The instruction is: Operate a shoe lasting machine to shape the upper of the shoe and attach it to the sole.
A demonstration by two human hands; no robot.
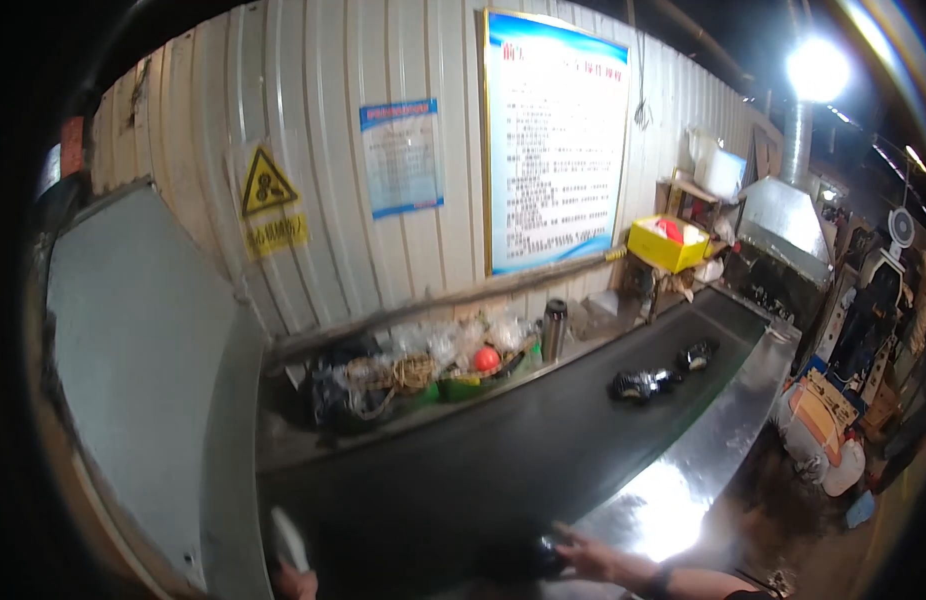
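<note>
At the lower left edge, my left hand (pixel 297 582) is closed round a long, pale, blade-like piece (pixel 289 540); blur hides its exact kind. My right hand (pixel 587 556) is low in the middle, its fingers closed on a dark glossy object (pixel 545 553) whose shape is mostly lost against the black belt (pixel 453 465). Farther along the belt lie two shiny black bundles, a larger one (pixel 638 385) and a smaller one (pixel 698 354); I cannot make out what they are.
A metal ledge (pixel 643 510) borders the belt's right side. Behind the belt lie clear plastic bags (pixel 438 345), coiled rope (pixel 408 372), a red ball (pixel 485 358) and an upright flask (pixel 554 330). A grey panel (pixel 148 380) stands left; a yellow box (pixel 667 243) sits far right.
</note>
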